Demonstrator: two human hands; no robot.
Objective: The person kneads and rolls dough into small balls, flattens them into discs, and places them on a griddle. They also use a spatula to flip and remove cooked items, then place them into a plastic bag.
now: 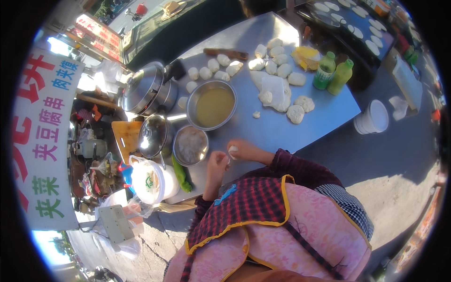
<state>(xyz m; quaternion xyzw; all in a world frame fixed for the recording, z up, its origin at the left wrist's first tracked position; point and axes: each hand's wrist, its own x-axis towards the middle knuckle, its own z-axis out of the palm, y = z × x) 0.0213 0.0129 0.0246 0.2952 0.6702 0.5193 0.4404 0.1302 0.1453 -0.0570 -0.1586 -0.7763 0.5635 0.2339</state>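
Note:
My right hand (242, 150) is closed around a small lump of white dough (233, 149) above the near edge of the metal table (253, 132). Close by on its left, my left hand (217, 164) has curled fingers, with a pale bit of dough (228, 162) at the fingertips. Ahead lie a metal bowl of yellowish liquid (215, 107) and a smaller metal bowl (190, 141) with pale, wet contents. Several dough balls (278, 59) sit farther back, beside a flat dough sheet (287, 95) partly under a white sheet. Two flatter dough rounds (295, 114) rest nearer me.
At left stand a lidded steel pot (144, 88), a glass-lidded pan (154, 135), a white bucket (155, 179) and a green pepper (180, 174). A wooden rolling pin (225, 53) lies behind. Two green bottles (324, 70) stand right; a dark griddle (352, 21) holds pale flatbreads.

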